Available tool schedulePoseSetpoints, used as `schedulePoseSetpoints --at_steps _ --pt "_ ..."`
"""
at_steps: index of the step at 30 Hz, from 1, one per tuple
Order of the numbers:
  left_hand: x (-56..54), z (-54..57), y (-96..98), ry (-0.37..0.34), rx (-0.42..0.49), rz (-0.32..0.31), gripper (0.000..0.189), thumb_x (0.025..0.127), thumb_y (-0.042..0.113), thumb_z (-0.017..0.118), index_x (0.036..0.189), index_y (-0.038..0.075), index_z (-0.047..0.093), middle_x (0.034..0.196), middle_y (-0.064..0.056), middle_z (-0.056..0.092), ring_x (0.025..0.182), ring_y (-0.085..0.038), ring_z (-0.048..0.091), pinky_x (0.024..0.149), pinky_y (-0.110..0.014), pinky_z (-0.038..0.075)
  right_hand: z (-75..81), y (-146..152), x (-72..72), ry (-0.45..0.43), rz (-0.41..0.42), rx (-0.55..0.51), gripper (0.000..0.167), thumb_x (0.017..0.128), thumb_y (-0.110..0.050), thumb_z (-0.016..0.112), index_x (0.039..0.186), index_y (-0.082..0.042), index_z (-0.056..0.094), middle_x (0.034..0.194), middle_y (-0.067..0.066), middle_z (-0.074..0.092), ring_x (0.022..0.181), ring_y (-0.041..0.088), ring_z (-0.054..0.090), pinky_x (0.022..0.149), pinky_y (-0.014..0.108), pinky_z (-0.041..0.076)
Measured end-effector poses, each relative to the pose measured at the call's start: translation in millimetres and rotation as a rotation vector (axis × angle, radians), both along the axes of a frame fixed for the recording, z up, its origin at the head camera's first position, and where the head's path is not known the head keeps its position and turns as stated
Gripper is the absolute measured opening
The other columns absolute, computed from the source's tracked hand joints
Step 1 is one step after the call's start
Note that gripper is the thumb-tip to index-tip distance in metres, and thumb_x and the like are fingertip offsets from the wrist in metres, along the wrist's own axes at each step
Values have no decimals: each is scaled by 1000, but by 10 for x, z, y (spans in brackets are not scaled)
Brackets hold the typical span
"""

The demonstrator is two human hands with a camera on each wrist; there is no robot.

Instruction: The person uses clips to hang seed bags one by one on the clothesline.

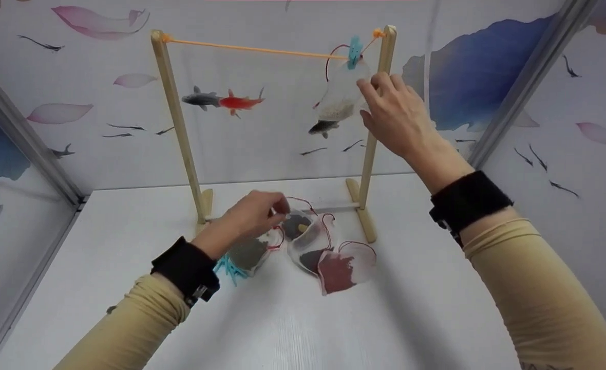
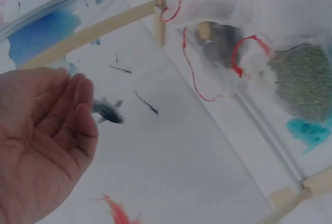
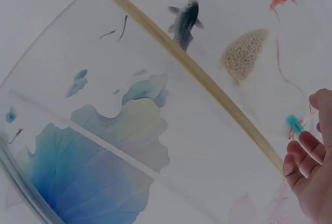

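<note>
A drawstring mesh pouch [image 1: 336, 110] with pale grains in its bottom hangs from an orange cord [image 1: 257, 50] by a blue clothespin [image 1: 354, 51]. Just right of it, below the clothespin, my right hand [image 1: 398, 115] is raised with loosely bent fingers and nothing held. My left hand [image 1: 251, 213] hovers over the pouches on the table; its palm is bare in the left wrist view. Beneath it lies a pouch of green grains [image 1: 249, 253], with several blue clothespins [image 1: 233, 270] beside it. A reddish-filled pouch [image 1: 338, 272] and dark-filled pouches [image 1: 310, 257] lie to the right.
The cord is tied between two wooden posts, the left post [image 1: 180, 123] and the right post [image 1: 370, 164], on wooden feet [image 1: 365, 223] joined by a white rod [image 1: 341, 207]. Behind stands a white panel [image 1: 262, 149] printed with fish and petals; more panels close both sides.
</note>
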State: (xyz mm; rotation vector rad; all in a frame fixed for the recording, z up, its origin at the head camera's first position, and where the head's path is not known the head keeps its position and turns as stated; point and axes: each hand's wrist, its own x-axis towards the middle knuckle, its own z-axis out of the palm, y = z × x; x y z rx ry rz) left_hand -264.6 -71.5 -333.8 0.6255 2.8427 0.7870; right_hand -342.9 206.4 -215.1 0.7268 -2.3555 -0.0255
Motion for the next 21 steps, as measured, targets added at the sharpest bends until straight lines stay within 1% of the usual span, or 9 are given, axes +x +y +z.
schedulePoseSetpoints --at_steps 2,5,8,10,12,14,17,18,21 --pt "110 -163 -92 -64 -63 -22 17 98 13 62 114 12 68 108 -7 70 94 -19 64 88 -37 57 -87 7 42 -3 28 -6 42 96 -14 65 134 -2 52 116 23 58 98 40 60 78 50 56" --pt "252 -467 -208 -82 -141 -57 17 92 2 66 108 8 70 104 -9 72 93 -21 64 88 -40 56 -273 9 105 -21 63 -25 39 95 -12 66 131 -2 53 113 22 59 86 39 63 68 50 56" --pt "366 -773 -296 -47 -224 -71 22 87 -8 67 105 4 72 104 -13 72 98 -27 67 90 -43 56 -515 -14 168 -62 68 -37 38 95 -13 66 129 -3 53 112 21 60 79 38 65 61 50 55" --pt "423 -956 -347 1 -283 -70 23 86 -11 67 103 3 72 105 -15 72 102 -30 68 91 -44 56 -706 -43 209 -103 76 -43 38 94 -13 66 128 -3 54 112 20 61 80 38 66 62 49 56" --pt "469 -1111 -397 60 -343 -58 22 87 -10 68 103 4 72 106 -16 70 103 -32 68 90 -43 57 -924 -81 255 -145 89 -37 36 94 -13 66 127 -3 55 112 19 62 80 36 66 63 47 57" --pt "504 -1236 -440 106 -381 -41 18 89 -6 68 105 3 70 107 -17 68 102 -33 68 87 -42 58 -1158 -131 312 -203 118 -39 34 94 -13 66 125 -3 58 110 18 63 80 32 66 65 44 58" --pt "535 -1371 -498 160 -409 -25 17 91 -2 67 107 2 67 108 -18 63 99 -32 67 83 -39 59 -1505 -223 434 -309 166 -58 28 94 -14 66 120 -4 63 105 15 67 84 29 66 68 42 58" --pt "540 -1405 -516 178 -412 -24 17 91 -2 67 108 2 65 108 -18 62 100 -31 67 83 -38 59 -1608 -262 486 -360 187 -75 25 94 -14 66 118 -4 64 103 14 67 85 27 66 69 41 58" --pt "541 -1480 -563 237 -423 -27 19 90 -4 68 108 1 65 107 -16 61 100 -29 66 83 -35 59 -1861 -411 676 -581 234 -157 20 97 -16 62 114 -6 68 100 10 70 88 23 66 74 38 57"
